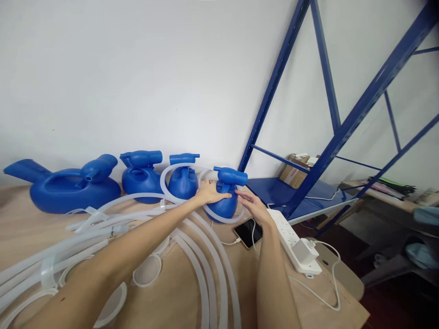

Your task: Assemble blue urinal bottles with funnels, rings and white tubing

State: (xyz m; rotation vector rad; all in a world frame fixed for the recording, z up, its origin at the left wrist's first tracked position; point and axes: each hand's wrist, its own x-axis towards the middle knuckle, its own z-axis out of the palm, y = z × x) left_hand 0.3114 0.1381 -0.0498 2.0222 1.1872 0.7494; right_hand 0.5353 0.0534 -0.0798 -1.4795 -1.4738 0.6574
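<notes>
A blue plastic urinal bottle (222, 208) with a sideways spout piece (232, 176) on top stands on the table near the wall, between my two hands. My left hand (211, 193) grips it from the left, its thumb across the front and its fingers partly hidden. On the other side, the outstretched fingers of my right hand (253, 205) reach the bottle's right edge; they look apart. A translucent white hose (219, 217) loops around the bottle's lower part. Just left stands another blue urinal bottle (183, 185), with a hose loop in front of it.
More blue bottles (75, 194) line the wall at left. Coiled hoses (199, 269) and white ring-shaped lids (147, 270) cover the table's left and front. A charging phone (247, 232) and a power strip (291, 242) lie at right, beside a blue metal rack (274, 187).
</notes>
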